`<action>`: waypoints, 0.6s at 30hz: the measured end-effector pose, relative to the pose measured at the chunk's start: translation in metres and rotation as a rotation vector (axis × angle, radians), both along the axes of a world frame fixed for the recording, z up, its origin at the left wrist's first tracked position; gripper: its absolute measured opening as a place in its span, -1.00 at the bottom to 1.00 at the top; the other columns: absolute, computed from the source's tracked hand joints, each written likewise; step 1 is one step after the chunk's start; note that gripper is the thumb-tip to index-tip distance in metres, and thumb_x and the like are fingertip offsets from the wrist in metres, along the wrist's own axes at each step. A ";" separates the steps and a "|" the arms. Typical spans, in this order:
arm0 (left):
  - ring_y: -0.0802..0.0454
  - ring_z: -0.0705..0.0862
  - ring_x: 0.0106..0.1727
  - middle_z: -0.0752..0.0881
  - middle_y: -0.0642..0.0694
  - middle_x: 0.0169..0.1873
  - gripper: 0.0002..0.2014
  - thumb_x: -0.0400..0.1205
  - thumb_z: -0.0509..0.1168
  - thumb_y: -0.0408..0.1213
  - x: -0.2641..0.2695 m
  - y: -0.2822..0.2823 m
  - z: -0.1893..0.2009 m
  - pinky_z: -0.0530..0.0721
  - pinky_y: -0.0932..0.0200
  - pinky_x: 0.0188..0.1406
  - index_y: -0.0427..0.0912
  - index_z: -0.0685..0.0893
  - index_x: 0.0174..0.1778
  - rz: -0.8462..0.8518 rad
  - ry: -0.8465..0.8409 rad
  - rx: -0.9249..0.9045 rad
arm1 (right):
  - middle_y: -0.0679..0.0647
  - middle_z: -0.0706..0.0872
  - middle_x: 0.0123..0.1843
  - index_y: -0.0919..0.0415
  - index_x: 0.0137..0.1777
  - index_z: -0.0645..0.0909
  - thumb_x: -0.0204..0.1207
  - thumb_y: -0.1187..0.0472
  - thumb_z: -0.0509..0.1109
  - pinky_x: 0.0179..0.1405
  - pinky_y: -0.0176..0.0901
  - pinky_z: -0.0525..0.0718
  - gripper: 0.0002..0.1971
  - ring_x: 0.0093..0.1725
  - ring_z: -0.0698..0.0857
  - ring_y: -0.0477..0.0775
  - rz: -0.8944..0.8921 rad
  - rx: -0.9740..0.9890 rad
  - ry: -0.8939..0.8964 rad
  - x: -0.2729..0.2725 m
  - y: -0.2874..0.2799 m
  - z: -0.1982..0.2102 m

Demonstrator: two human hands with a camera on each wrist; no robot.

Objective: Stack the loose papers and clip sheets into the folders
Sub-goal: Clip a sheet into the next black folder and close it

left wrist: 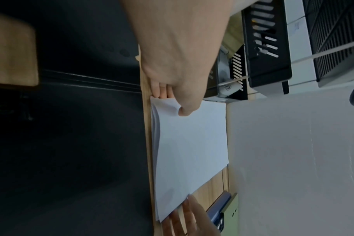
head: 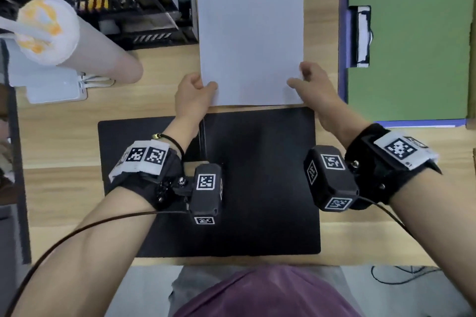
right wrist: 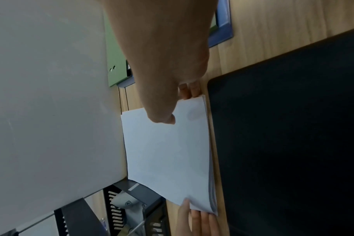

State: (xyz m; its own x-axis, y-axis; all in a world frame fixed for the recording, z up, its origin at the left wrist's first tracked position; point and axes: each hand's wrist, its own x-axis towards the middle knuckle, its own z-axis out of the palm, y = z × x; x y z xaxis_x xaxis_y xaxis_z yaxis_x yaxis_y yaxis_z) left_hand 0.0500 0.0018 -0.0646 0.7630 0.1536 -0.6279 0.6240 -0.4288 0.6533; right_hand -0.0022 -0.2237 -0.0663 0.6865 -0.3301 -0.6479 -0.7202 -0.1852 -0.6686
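A stack of white paper sheets [head: 251, 33] is held upright in front of me, its lower edge just above the wooden desk beyond the black mat [head: 257, 188]. My left hand [head: 195, 92] pinches the lower left corner of the stack [left wrist: 190, 143], thumb on the front and fingers behind. My right hand [head: 309, 85] pinches the lower right corner of the stack [right wrist: 168, 151] the same way. An open green folder [head: 412, 46] with a black and white clip [head: 363, 36] lies on a blue folder [head: 343, 33] at the right.
A black mesh desk organiser [head: 134, 2] stands at the back left behind a pale cylinder [head: 77, 41]. A white device [head: 51, 85] lies at the left edge. A grey wall panel [left wrist: 293, 159] rises behind the desk.
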 end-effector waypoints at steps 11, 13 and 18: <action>-0.04 0.41 0.40 0.37 -0.04 0.29 -0.57 0.46 0.36 -0.12 0.027 -0.015 0.000 0.50 0.06 0.42 0.00 0.56 0.27 -0.128 -0.068 0.127 | 0.11 0.50 0.34 0.11 0.57 0.33 0.49 0.15 0.43 0.33 -0.07 0.58 -0.36 0.33 0.55 0.05 -0.091 0.135 -0.024 0.001 -0.003 -0.017; -0.04 0.53 0.35 0.48 -0.03 0.31 -0.51 0.37 0.34 -0.13 0.030 -0.016 0.005 0.60 0.00 0.34 -0.01 0.58 0.26 -0.134 -0.057 0.045 | 0.05 0.43 0.22 0.10 0.58 0.31 0.53 0.17 0.41 0.20 -0.17 0.55 -0.37 0.23 0.51 0.00 -0.088 0.115 -0.027 0.001 -0.001 -0.018; -0.03 0.71 0.20 0.70 -0.05 0.22 -0.43 0.44 0.32 -0.32 0.030 -0.026 0.017 0.77 0.00 0.00 -0.15 0.47 0.43 -0.059 0.017 -0.212 | 0.00 0.37 0.17 0.06 0.60 0.28 0.53 0.15 0.41 0.17 -0.12 0.51 -0.35 0.18 0.46 -0.02 -0.066 0.085 -0.036 -0.001 -0.001 -0.017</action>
State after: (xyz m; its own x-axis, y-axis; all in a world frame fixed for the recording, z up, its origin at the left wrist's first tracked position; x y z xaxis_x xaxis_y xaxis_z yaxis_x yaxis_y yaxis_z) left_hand 0.0805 -0.0237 -0.0481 0.7556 -0.0283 -0.6544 0.6136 -0.3190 0.7223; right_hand -0.0029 -0.2251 -0.0835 0.6880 -0.3207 -0.6511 -0.7045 -0.0796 -0.7052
